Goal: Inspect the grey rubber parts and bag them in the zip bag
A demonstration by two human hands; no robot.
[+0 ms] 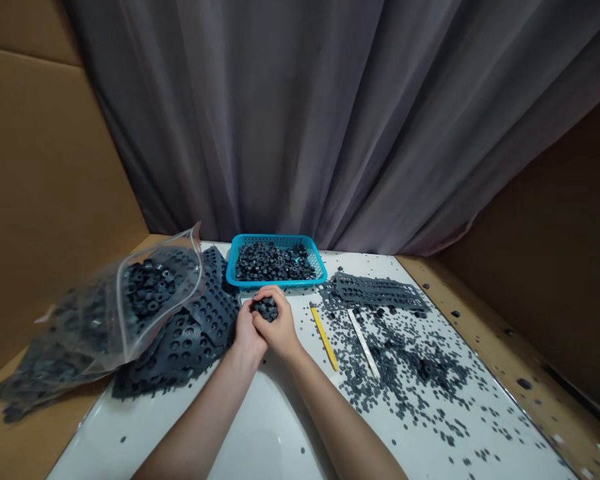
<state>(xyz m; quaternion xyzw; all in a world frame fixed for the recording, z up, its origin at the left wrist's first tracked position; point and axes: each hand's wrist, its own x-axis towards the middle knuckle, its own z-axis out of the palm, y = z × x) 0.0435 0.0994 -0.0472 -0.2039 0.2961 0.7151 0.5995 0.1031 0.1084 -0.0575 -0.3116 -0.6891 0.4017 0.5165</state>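
My left hand [247,330] and my right hand [280,327] are cupped together on the white table, both closed round a small heap of black rubber rings [266,309]. They rest just in front of a blue mesh basket [320,265] filled with the same black rings. A stack of black rubber sheets [195,333] studded with round parts lies beside my left hand.
A clear zip bag [120,307] of black parts lies at the left, over the sheets. A yellow stick [325,338] and a white stick [364,344] lie right of my hands. Punched-out grey sheets [377,291] and scattered black scraps [410,373] cover the right side.
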